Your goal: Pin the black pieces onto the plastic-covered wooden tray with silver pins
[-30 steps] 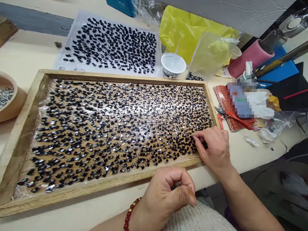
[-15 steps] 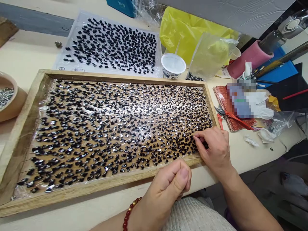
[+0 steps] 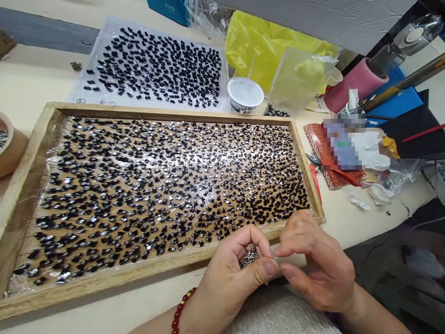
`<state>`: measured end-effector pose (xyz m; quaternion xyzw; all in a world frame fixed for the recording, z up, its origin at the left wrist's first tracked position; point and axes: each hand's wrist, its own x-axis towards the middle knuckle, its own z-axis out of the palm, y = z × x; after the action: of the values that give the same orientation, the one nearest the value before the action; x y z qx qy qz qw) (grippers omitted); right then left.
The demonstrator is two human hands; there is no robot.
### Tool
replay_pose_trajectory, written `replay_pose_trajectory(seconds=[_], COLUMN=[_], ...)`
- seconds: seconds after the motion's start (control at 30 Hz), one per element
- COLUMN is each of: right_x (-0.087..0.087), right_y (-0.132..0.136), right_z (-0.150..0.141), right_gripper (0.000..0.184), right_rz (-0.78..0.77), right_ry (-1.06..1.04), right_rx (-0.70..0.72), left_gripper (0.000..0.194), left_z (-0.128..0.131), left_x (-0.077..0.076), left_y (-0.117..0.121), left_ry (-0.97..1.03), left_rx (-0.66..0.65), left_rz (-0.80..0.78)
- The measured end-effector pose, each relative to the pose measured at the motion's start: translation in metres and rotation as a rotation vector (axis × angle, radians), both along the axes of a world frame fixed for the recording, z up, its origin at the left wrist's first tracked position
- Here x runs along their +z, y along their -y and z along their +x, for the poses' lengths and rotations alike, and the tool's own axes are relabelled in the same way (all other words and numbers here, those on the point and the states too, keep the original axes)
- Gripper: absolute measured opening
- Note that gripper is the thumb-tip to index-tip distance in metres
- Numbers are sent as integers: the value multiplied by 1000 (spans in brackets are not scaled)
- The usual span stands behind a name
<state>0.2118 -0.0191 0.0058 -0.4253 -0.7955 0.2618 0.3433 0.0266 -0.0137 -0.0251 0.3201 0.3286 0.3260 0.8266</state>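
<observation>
My left hand, with a red bead bracelet at the wrist, is curled around a small heap of silver metal pins. Its thumb and forefinger come together at the tips. Right beside them is my right hand, thumb and forefinger bent with a small gap between their tips. I make out nothing held in it. Both hands are over the near right edge of a wooden frame tray. Many small glossy black pieces stand in rows inside it, thin pins showing on some at the left.
Behind the tray, a white sheet bears more black pieces. A white cup, a clear bag and a yellow bag stand nearby. Red-handled cutters lie right of the tray. A tan bowl is at far left.
My right hand has moved from the black pieces at the tray's right end down to my left hand. My left hand has loosened, showing the metal pins inside.
</observation>
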Motion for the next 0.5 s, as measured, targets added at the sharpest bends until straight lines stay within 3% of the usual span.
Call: replay_pose_trajectory(seconds=[0.33, 0.4, 0.5], right_x=[-3, -6, -15], right_y=[1, -3, -16], right_z=[-2, 3, 13], right_gripper=[7, 9, 10], right_rz=[-52, -21, 119], right_ry=[-170, -137, 89], right_rx=[38, -61, -383], left_gripper=[39, 36, 29], left_z=[0, 2, 4], left_x=[4, 3, 4], left_y=[-4, -2, 1], left_ry=[12, 60, 154], left_rx=[-80, -83, -81], left_rz=[28, -15, -131])
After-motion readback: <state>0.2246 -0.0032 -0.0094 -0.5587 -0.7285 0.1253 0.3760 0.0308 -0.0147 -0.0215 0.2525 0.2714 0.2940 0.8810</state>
